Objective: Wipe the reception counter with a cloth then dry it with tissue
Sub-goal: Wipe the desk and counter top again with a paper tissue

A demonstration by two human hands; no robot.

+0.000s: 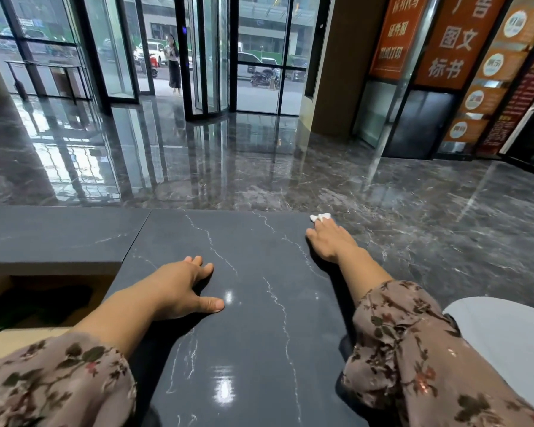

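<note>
The reception counter (253,303) is a dark grey slab with thin white veins, running away from me to its far edge. My right hand (329,241) reaches to the far right corner and presses a small white tissue (320,217) under its fingers; most of the tissue is hidden beneath the hand. My left hand (185,286) rests flat on the counter near its left edge, fingers spread, holding nothing. No cloth shows in view.
A lower matte grey counter section (53,238) adjoins on the left, with a wooden recess (43,300) beneath it. Beyond the counter lies a glossy marble lobby floor (259,167). A person (173,64) stands outside the glass doors. A pale grey surface (506,331) sits at right.
</note>
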